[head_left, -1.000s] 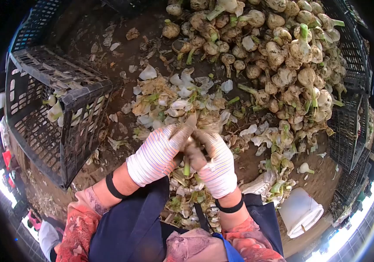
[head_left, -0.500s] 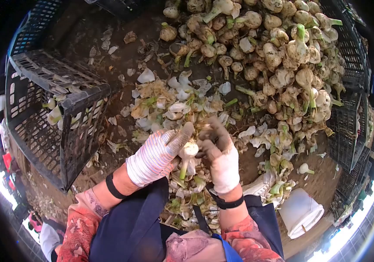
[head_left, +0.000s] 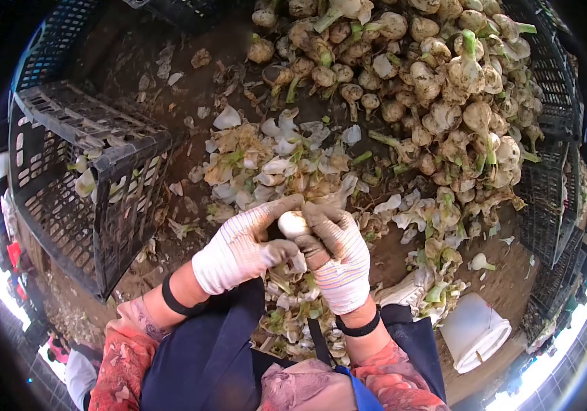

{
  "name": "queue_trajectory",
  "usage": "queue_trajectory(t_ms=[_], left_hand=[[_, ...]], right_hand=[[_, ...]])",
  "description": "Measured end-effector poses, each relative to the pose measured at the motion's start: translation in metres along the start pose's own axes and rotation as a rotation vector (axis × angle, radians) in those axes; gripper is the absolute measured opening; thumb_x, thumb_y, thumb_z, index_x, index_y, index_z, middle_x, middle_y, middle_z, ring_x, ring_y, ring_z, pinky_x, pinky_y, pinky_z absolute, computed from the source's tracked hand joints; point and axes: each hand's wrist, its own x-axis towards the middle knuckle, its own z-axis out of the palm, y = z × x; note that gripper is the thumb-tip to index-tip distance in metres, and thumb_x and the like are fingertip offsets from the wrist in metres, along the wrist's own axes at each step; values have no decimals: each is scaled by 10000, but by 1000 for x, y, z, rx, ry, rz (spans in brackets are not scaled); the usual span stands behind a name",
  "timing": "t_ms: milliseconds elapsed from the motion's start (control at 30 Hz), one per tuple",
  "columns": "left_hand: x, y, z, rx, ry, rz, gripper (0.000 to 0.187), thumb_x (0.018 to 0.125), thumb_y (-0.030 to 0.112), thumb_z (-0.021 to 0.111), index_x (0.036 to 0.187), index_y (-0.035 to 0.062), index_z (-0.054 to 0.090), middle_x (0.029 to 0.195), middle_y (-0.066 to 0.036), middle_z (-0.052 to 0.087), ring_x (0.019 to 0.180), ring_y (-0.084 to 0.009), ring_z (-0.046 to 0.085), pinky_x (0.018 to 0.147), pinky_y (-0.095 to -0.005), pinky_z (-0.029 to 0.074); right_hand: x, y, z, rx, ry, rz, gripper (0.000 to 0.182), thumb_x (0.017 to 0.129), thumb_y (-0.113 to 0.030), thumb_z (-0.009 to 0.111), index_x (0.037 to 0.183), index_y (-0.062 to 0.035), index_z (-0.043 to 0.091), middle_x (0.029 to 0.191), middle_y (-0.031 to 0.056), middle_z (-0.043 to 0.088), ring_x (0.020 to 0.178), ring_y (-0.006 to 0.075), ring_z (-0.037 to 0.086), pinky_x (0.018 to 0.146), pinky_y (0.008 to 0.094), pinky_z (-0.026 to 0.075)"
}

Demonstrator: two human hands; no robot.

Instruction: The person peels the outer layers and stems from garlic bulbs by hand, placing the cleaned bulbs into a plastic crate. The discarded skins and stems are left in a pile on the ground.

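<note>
A pale garlic bulb (head_left: 294, 225) is between my two gloved hands, its stem hidden behind the fingers. My right hand (head_left: 338, 257) is closed around the bulb's right side, with fingers over its top and below it. From the other side, my left hand (head_left: 238, 246) has its index finger along the top and its thumb lower down, also gripping the bulb. Both gloves are white with stripes and have brown, soiled fingers. Under the hands lies a heap of peeled garlic skins (head_left: 276, 164).
A large pile of unpeeled garlic (head_left: 437, 89) fills the far right. At the left a black crate (head_left: 95, 171) lies tilted with some bulbs inside. Near my right knee are a white bucket (head_left: 471, 332) and a single loose bulb (head_left: 479, 262). More black crates (head_left: 546, 198) line the right side.
My right hand, earlier apart from the bulb with fingers spread, has closed on it. The bulb has turned, and its downward-hanging green stem is now hidden. My left thumb has shifted lower.
</note>
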Motion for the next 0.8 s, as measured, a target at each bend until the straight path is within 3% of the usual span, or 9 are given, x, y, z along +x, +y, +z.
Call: queue_trajectory(t_ms=[33,167,267,433,533,600,633,667,800], left_hand=[[0,1,3,28,48,17,843,826,410,794,1488,31,435,1287,-59,589,1115,-146,565,956,-321,484],[-1,0,-11,658,23,312,778,859,446,745,1453,21,476,1236,-97,612,1100,-165,584,944,-332,487],[2,13,-7,983,-59,323,795,852,485,729,1441,14,479,1236,-114,609,1112,-168,588,962,-337,480],[-3,-6,-2,98,-16,-16,932,774,461,808,1491,18,411,1337,-57,568,1207,-159,544,1048,-325,437],[-1,-12,-5,115,-4,30,946,774,470,815,1493,12,406,1343,-56,564,1213,-152,536,1041,-313,436],[4,-7,-5,106,-28,17,958,771,477,819,1495,8,402,1345,-60,564,1208,-149,537,1032,-308,441],[6,-6,-4,93,-43,1,970,769,484,824,1497,3,399,1347,-64,564,1202,-146,538,1022,-303,445],[1,-9,-5,71,-9,-54,933,797,441,833,1493,-5,403,1348,-79,565,1162,-146,556,986,-301,467],[-6,41,0,193,98,38,677,852,151,788,1427,-19,474,1269,-131,625,1060,-180,654,821,-307,571]], right_hand=[[-1,-2,1,35,24,-33,322,831,-44,739,1150,-19,701,1092,133,664,979,294,652,852,342,528],[1,-7,3,113,16,33,210,865,-59,691,1071,-23,707,1016,134,681,911,304,668,816,354,535],[19,-12,-5,1,-105,149,140,884,-81,654,1004,-23,697,942,154,680,840,319,660,774,354,536],[33,8,-2,369,123,621,171,940,-67,556,1039,9,673,849,56,660,768,136,599,711,282,503],[22,8,5,570,234,508,342,929,-15,566,1267,-27,616,987,49,657,781,93,562,714,248,483],[13,-11,-8,682,-40,654,418,928,-2,560,1343,-46,569,1061,47,646,858,91,565,739,261,492],[7,-7,-9,471,-187,530,367,913,-14,586,1276,-50,620,1057,69,658,877,155,605,765,306,510],[2,9,-9,211,-183,151,322,881,-41,635,1202,-51,663,1035,112,659,892,265,635,786,358,524],[-1,43,-18,-58,-152,315,344,818,-41,625,1160,-57,664,1025,192,640,936,373,622,796,418,532]])
